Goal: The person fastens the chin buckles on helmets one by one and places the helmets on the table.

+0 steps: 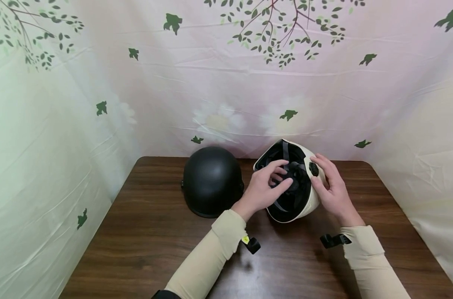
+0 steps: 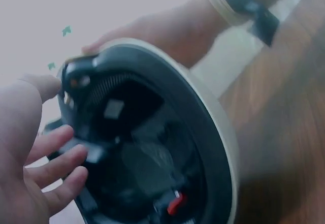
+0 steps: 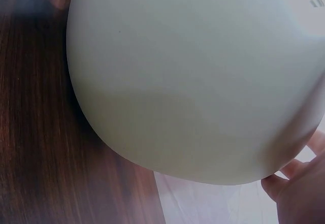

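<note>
A cream-white helmet (image 1: 309, 204) lies tipped on the table with its dark hollow toward the left. Black padding and grey straps show inside, and in the left wrist view a small red piece (image 2: 176, 203) sits in the lining. My right hand (image 1: 332, 189) holds the helmet's right side, thumb and fingers around a black round fitting (image 1: 314, 169). Before the opening hovers my left hand (image 1: 265, 185), fingers apart and loosely bent, overlapping the inner straps. In the right wrist view the smooth outer shell (image 3: 188, 92) fills most of the picture.
A black helmet (image 1: 213, 181) stands dome up just left of the white one. Both are near the back edge of the brown wooden table (image 1: 148, 232). Pale fabric (image 1: 219, 91) printed with leaves and birds hangs behind and at both sides.
</note>
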The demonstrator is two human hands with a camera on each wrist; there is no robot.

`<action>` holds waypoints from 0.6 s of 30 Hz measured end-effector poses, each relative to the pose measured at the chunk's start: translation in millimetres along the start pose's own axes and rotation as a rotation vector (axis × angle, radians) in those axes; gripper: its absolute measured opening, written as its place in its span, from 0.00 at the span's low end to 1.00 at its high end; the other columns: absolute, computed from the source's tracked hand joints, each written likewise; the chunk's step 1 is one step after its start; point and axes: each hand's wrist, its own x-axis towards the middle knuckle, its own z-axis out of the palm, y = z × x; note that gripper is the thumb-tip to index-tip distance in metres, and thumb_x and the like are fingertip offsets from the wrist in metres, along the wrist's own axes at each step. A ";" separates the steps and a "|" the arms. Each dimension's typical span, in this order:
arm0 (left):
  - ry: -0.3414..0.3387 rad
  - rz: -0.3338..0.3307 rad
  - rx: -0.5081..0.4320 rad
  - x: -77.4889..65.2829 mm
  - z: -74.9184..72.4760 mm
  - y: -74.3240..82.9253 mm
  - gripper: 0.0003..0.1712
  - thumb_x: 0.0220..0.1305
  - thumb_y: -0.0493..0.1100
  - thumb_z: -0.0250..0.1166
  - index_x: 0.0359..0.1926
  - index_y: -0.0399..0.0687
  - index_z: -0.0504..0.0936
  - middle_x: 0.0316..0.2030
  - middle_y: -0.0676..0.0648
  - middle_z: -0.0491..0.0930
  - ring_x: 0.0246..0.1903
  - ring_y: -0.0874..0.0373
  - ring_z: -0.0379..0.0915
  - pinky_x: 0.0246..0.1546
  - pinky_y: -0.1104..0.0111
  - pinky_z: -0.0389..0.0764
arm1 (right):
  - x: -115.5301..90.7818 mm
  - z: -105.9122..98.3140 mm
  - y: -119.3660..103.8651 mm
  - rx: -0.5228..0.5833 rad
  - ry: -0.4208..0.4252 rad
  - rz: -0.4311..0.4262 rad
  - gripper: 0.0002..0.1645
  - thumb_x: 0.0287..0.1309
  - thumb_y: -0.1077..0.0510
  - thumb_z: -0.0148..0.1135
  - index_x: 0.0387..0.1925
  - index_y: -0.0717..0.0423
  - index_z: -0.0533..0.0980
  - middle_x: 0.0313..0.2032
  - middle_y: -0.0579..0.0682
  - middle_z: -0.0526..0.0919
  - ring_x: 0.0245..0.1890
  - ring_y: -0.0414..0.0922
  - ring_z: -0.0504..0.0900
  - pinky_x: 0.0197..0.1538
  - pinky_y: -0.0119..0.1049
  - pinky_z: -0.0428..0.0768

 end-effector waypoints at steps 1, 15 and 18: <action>-0.014 -0.009 -0.012 3.2 1.6 3.8 0.29 0.74 0.48 0.66 0.72 0.52 0.73 0.53 0.44 0.86 0.44 0.63 0.84 0.47 0.67 0.86 | -0.2 0.0 -0.1 0.000 -0.001 0.003 0.34 0.69 0.68 0.61 0.75 0.55 0.69 0.78 0.54 0.62 0.78 0.50 0.59 0.69 0.23 0.57; -0.127 0.031 0.013 24.7 19.7 20.2 0.31 0.77 0.51 0.64 0.77 0.61 0.69 0.56 0.49 0.82 0.39 0.72 0.83 0.45 0.77 0.83 | 0.6 3.5 1.0 0.008 0.026 -0.033 0.34 0.65 0.71 0.63 0.72 0.59 0.72 0.76 0.60 0.64 0.76 0.55 0.60 0.70 0.25 0.58; -0.107 0.038 0.014 26.8 22.6 23.1 0.30 0.76 0.50 0.65 0.75 0.57 0.71 0.55 0.49 0.83 0.38 0.74 0.82 0.43 0.81 0.82 | 0.2 3.6 0.3 0.006 0.026 -0.031 0.35 0.64 0.71 0.64 0.72 0.59 0.72 0.77 0.59 0.64 0.76 0.57 0.60 0.70 0.25 0.59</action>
